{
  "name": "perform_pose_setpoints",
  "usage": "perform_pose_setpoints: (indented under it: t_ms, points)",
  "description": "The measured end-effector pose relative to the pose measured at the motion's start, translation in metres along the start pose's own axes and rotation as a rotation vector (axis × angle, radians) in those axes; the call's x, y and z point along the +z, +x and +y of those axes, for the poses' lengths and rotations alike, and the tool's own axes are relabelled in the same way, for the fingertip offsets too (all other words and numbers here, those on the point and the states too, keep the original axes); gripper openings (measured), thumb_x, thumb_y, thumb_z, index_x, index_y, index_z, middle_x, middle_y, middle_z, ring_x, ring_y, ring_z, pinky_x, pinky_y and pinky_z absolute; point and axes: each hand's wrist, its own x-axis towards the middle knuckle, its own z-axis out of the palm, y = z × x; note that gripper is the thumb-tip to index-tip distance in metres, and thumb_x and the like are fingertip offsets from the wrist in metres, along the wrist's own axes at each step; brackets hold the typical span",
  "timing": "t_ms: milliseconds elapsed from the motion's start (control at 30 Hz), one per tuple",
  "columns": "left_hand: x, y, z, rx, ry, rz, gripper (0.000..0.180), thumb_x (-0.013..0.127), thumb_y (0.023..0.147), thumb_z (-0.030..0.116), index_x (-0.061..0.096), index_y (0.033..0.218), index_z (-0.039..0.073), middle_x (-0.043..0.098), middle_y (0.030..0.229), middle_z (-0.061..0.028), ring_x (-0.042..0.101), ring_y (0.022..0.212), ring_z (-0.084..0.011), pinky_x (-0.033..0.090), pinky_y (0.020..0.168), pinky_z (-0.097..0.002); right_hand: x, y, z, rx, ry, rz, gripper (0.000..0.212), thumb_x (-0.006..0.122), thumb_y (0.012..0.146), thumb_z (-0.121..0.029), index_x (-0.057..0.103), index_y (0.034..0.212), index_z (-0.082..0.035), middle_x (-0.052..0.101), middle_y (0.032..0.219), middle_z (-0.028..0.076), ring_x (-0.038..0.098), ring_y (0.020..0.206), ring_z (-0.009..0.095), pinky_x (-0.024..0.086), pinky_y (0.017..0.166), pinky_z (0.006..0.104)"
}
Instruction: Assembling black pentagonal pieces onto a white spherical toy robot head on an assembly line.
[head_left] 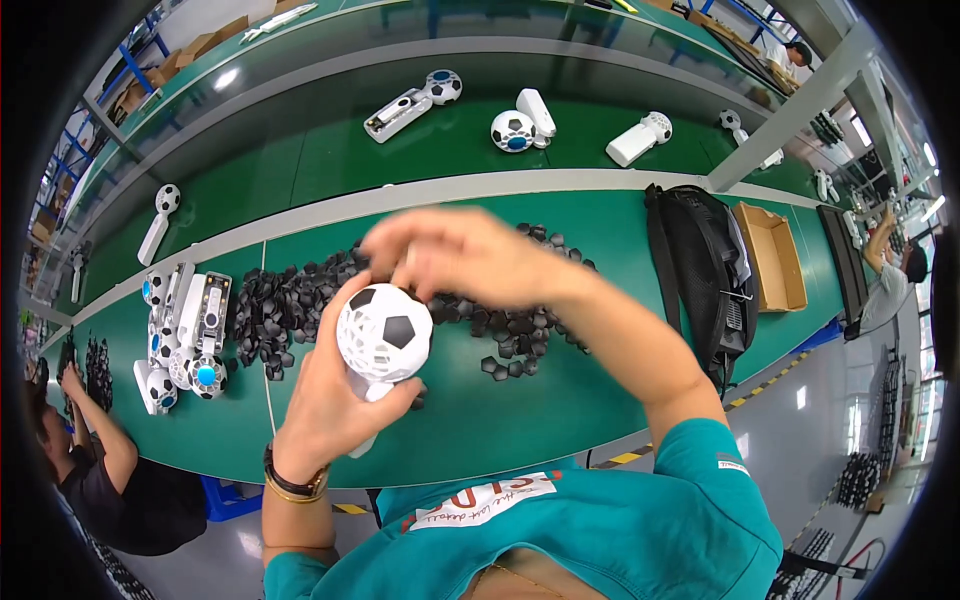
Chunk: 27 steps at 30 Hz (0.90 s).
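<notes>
Right hand blurry, grip unclear.

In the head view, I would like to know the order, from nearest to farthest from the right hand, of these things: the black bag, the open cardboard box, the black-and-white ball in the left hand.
From the right hand:
1. Black-and-white ball: just below its fingers.
2. Black bag: to the right.
3. Open cardboard box: farther right, beyond the bag.

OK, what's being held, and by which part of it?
Left hand holds the white ball-headed device at its ball end. Right hand: too blurred to tell.
</notes>
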Motion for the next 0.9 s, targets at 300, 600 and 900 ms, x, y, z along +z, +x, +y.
perform_pose_setpoints:
  t_ms: [300,600,900]
  points:
    - [-0.015,-0.021,-0.044,-0.362,-0.444,-0.057,0.040,0.068,0.082,0.022,0.050,0.110,0.000,0.062,0.078,-0.0090,0.062,0.060,-0.0149,0.052,0.053,-0.0269,-0.197,0.009,0.074,0.268,-1.541,0.762,0.063,0.077,0.069,-0.029,0.053,0.125,-0.011,0.060,0.112,0.014,0.049,0.111,0.035,0.044,0.094,0.0435]
    - [0.002,-0.026,-0.044,-0.410,-0.679,0.116,0.038,0.048,0.096,0.037,0.049,0.097,-0.001,0.057,0.068,-0.0088,0.058,0.051,-0.0165,0.050,0.045,-0.0287,-0.207,-0.015,0.054,0.208,-1.760,0.510,0.057,0.078,0.066,-0.032,0.057,0.115,-0.011,0.063,0.098,0.012,0.055,0.097,0.033,0.047,0.078,0.0454]
    - [0.002,-0.039,-0.060,-0.443,-0.739,0.091,0.047,0.039,0.098,0.044,0.052,0.090,0.000,0.058,0.067,-0.0082,0.057,0.051,-0.0156,0.047,0.044,-0.0278,-0.129,-0.154,0.003,0.057,-1.637,0.310,0.057,0.077,0.072,-0.024,0.053,0.120,-0.008,0.058,0.098,0.015,0.056,0.091,0.033,0.046,0.079,0.0412]
